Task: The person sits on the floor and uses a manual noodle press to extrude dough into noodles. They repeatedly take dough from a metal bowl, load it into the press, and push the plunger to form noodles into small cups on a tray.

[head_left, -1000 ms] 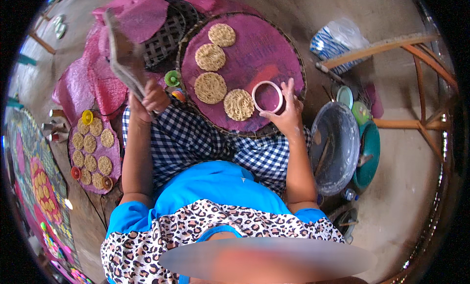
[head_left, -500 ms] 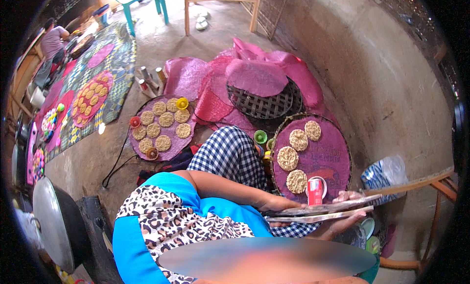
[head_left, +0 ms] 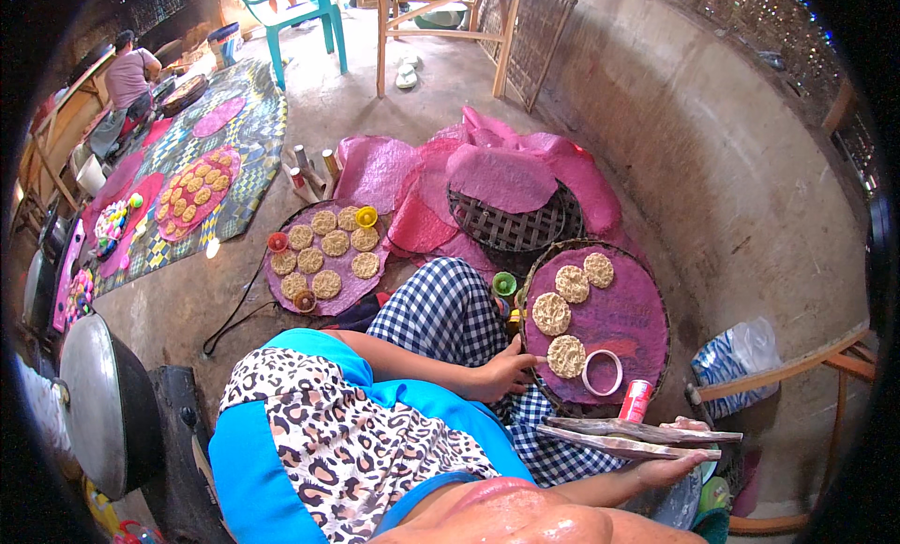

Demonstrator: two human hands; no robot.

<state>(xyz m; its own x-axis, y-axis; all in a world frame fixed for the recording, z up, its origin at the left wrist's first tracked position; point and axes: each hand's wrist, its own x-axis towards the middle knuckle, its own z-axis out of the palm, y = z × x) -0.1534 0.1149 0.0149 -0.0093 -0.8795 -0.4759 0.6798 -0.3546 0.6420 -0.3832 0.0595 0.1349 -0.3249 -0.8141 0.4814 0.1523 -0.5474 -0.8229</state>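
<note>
My right hand grips a pair of long, flat wooden pieces, one above the other, over my lap. Behind them a red can leans at a tilt; what supports its lower end is hidden. My left hand is off the wood, fingers stretched out beside the near-left rim of a round tray lined with pink sheet. Several pale, rough-topped dough rounds lie along the tray's left side. A white ring sits next to the nearest round, with pink sheet showing through it.
A second pink-lined tray with several rounds stands to the left. Between the trays are a woven basket and small coloured cups. A wooden bar juts in at right, a large pot at left. Another person sits far left.
My left hand has let go of the wooden pieces and moved left to the tray's rim. The red can has come out of the ring toward the right, and the wooden pieces moved slightly nearer.
</note>
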